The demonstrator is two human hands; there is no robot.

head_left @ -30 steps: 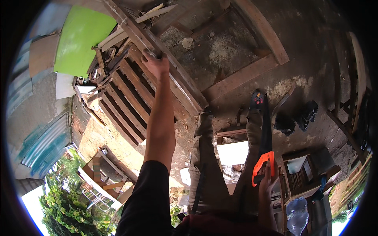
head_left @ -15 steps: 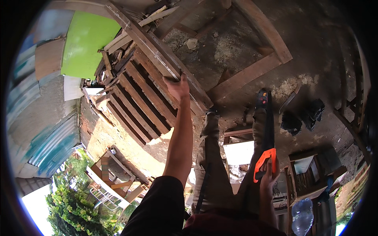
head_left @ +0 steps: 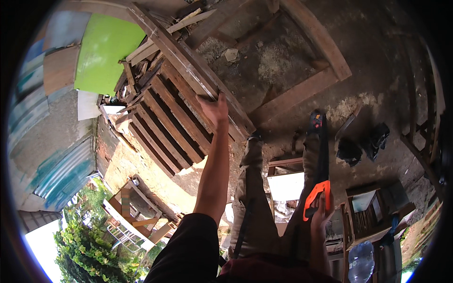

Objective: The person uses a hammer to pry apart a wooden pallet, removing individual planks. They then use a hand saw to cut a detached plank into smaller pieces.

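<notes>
My left hand (head_left: 214, 111) is closed around the edge of a long brown wooden beam (head_left: 171, 53) with a whitish streak along it. The beam slants from the upper left down to near my left foot. In my right hand (head_left: 320, 211), close to my right thigh, is a handsaw (head_left: 322, 162) with an orange handle and a dark blade. Its blade points forward, away from me, beside my right leg and apart from the beam. My right fingers wrap round the handle and are partly hidden by it.
Left of the beam lies a row of wooden slats (head_left: 172, 111) near piled scrap wood. A wooden frame (head_left: 302, 92) rests on the dirt floor ahead. Black plastic bags (head_left: 349, 152) lie to the right, above a wooden cabinet (head_left: 357, 232) and a clear plastic container (head_left: 361, 262).
My left hand has shifted very slightly along with the view and stays on the beam. The saw remains in my right hand, almost unmoved.
</notes>
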